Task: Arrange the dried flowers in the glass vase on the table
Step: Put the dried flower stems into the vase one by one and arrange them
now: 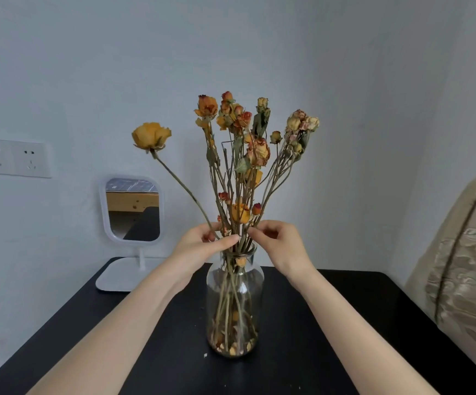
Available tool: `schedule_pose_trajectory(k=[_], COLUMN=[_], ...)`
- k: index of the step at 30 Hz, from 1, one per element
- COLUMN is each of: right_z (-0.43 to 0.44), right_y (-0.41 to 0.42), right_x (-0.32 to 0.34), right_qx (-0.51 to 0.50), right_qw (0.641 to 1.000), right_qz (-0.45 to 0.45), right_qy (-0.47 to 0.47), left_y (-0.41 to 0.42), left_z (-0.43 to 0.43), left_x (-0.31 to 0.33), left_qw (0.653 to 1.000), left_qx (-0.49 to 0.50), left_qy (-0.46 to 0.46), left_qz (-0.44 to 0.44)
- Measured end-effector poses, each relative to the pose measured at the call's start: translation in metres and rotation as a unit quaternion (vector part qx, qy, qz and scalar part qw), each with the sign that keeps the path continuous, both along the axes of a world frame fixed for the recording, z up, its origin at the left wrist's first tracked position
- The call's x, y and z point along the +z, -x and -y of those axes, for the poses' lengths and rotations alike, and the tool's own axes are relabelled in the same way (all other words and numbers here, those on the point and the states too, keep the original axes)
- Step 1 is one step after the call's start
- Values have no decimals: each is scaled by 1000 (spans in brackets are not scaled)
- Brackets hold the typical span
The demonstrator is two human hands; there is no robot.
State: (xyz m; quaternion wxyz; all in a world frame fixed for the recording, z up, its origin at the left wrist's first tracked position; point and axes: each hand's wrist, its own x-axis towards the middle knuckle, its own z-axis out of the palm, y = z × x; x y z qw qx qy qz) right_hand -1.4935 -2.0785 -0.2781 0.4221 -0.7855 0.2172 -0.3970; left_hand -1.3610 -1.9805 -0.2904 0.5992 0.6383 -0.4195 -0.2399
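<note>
A clear glass vase (235,306) stands in the middle of the black table (330,323). Several dried flowers (248,138) with orange, yellow and pale heads rise from its mouth. One yellow dried rose (151,136) leans far out to the left on a long stem. My left hand (202,242) pinches that stem just above the vase mouth, thumb stretched across the stems. My right hand (278,242) pinches the bunch of stems at the rim from the right. Loose petals lie at the vase bottom.
A white standing mirror (132,209) sits at the table's back left on a flat base. Wall sockets (11,156) are on the left wall. Beige fabric (464,266) hangs at the right edge. A white wall is close behind the vase.
</note>
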Motion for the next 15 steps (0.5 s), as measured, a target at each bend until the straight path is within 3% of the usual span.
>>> schedule_pose_trajectory(k=[3,9,15], right_z=[1,4,2], right_y=[-2,-3,-3], right_x=[2,-4,2], right_qx=[-13,-5,-6], right_qw=[1000,995,999], right_qz=[6,-97,-41], right_qy=[-11,-26,8], left_y=[-2,3,4], left_z=[0,-4,-1], left_x=[3,-2,5], left_qw=[1000,998,1000], left_qx=[0,-43,-19], left_qy=[-1,-31,-7], left_qz=[-2,24,20])
